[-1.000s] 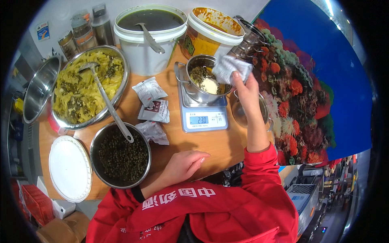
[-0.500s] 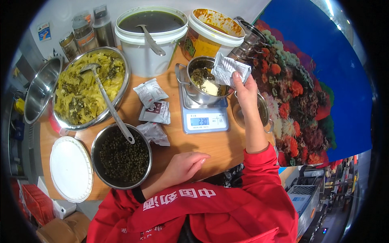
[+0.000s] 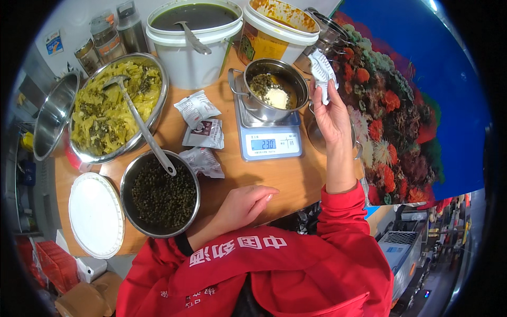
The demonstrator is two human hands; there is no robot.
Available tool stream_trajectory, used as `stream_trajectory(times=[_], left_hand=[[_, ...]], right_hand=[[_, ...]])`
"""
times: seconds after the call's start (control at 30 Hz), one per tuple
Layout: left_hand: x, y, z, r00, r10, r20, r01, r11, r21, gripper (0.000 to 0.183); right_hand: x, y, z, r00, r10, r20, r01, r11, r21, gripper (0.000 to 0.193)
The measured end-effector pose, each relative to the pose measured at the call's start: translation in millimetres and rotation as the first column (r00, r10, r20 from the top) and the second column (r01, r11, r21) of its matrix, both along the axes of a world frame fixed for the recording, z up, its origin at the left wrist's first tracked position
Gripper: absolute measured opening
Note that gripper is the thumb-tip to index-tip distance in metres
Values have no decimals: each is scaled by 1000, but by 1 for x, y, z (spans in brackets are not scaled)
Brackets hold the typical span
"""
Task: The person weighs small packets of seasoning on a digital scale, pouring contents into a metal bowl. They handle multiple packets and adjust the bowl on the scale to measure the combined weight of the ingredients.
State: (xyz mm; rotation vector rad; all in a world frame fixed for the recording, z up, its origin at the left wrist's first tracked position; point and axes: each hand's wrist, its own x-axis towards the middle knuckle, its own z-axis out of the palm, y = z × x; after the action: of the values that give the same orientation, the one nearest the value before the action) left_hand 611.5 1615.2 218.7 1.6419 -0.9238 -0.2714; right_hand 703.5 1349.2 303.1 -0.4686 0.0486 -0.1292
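My right hand is raised to the right of a steel pot, pinching a small white printed sachet between thumb and fingers. Inside the pot, a mound of pale powder sits among dark green bits and brownish liquid. The pot stands on a digital scale with a lit display. My left hand rests near the table's front edge, fingers stretched to the right and holding nothing. Beside it on the left is a steel bowl of small dark green peppercorn-like grains. Several similar sachets lie left of the scale.
At the left, a large steel bowl holds yellow-green pickled vegetables and a long ladle. White tubs of dark liquid and orange sauce stand behind. A white lid lies front left; another pot sits beside the scale.
My right hand has drawn the sachet right, away from over the pot, and turned it upright; the pot's contents show more fully. My left hand keeps its place. The view has shifted slightly.
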Motion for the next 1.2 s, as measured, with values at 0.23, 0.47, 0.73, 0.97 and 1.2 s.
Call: stream_trajectory(times=[0.23, 0.47, 0.73, 0.97, 1.2], left_hand=[[-1, 0, 2, 1000, 18, 15, -19, 999, 31, 18], [-1, -1, 0, 998, 26, 48, -25, 1000, -9, 18], [0, -1, 0, 999, 18, 38, -18, 1000, 0, 18], [-1, 0, 3, 999, 17, 36, -17, 1000, -3, 17], [0, -1, 1, 998, 24, 61, -22, 999, -37, 19]], right_hand=[[-7, 10, 0, 974, -224, -38, 190, 895, -403, 27], [0, 26, 3, 916, -355, 186, 297, 289, -910, 36], [5, 25, 4, 899, -294, 325, 316, -79, -946, 34], [5, 26, 9, 903, -270, 334, 274, -237, -932, 35], [7, 28, 7, 896, -342, 284, 309, 22, -951, 31]])
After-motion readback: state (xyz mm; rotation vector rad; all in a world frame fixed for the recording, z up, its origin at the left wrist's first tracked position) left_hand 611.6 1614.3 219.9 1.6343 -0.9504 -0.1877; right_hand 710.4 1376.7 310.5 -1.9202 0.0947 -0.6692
